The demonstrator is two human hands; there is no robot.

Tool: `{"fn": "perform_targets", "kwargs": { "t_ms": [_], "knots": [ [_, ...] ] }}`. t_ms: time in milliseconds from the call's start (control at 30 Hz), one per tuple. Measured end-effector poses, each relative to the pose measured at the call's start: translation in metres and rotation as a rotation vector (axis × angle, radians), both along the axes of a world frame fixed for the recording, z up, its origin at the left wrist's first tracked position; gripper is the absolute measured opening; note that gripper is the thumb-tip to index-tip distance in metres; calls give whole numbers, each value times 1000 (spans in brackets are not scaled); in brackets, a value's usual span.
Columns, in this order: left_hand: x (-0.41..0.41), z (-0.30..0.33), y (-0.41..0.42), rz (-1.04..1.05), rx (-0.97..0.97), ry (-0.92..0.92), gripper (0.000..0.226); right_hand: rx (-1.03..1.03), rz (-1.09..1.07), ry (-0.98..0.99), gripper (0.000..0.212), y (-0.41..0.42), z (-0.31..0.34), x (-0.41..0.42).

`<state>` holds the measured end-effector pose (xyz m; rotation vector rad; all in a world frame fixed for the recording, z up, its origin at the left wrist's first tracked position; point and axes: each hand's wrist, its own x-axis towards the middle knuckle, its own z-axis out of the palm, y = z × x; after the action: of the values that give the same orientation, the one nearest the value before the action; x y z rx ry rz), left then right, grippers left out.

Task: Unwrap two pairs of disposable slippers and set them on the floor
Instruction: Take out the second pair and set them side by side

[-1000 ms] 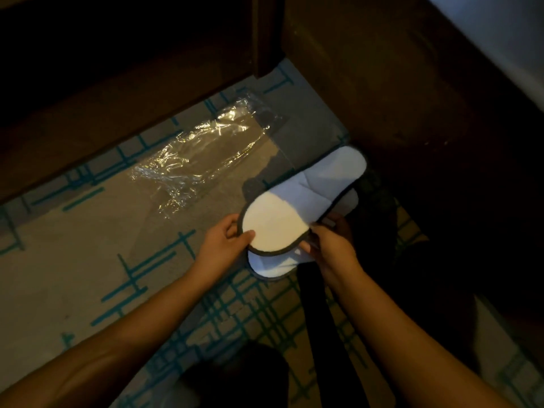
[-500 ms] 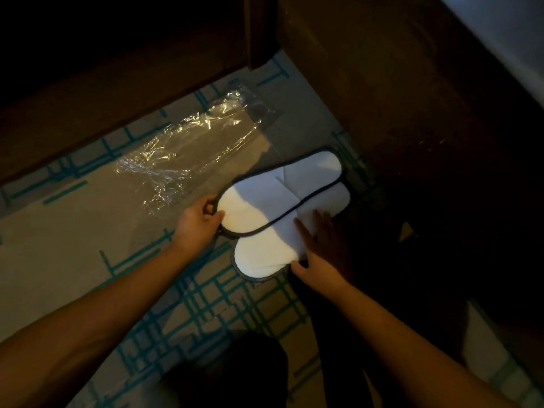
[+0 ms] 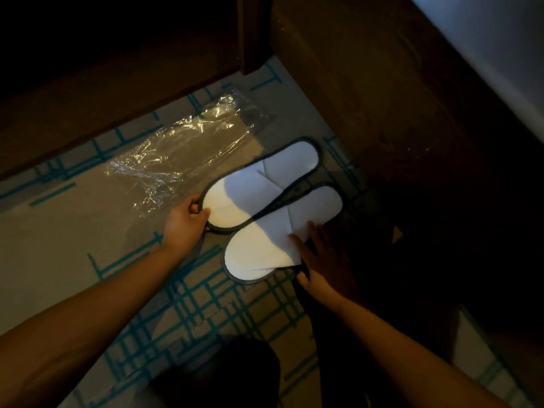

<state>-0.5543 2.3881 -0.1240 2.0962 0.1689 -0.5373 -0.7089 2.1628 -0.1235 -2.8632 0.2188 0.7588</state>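
Observation:
Two white disposable slippers with dark trim lie side by side on the patterned carpet. The far slipper (image 3: 259,187) has its heel pinched by my left hand (image 3: 187,222). The near slipper (image 3: 273,242) lies flat, and my right hand (image 3: 321,260) rests with spread fingers on its right edge. An empty clear plastic wrapper (image 3: 179,157) lies crumpled on the carpet just beyond and left of the slippers.
Dark wooden furniture (image 3: 368,83) borders the carpet (image 3: 73,245) at the back and right, with a post (image 3: 253,33) at the corner. A dark strap-like object (image 3: 318,319) lies under my right forearm. A dark shape (image 3: 217,375) sits at the bottom centre.
The slippers, held stacked above the floor a second ago, have been separated and laid side by side on the carpet. My right hand has flattened onto the near slipper.

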Motion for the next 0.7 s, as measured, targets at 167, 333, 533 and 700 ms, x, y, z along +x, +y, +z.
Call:
{"fn": "perform_targets", "kwargs": {
  "t_ms": [167, 333, 533, 700],
  "knots": [
    [3, 5, 1, -41, 121, -31, 40, 73, -8, -30, 75, -6, 5, -4],
    [-10, 15, 8, -450, 447, -540, 55, 63, -123, -132, 59, 11, 14, 11],
    [-22, -8, -12, -1029, 584, -526, 79, 177, -296, -222, 62, 40, 16, 36],
    [-21, -23, -2, -1111, 635, -477, 93, 209, -389, -28, 53, 40, 9, 37]
  ]
}}
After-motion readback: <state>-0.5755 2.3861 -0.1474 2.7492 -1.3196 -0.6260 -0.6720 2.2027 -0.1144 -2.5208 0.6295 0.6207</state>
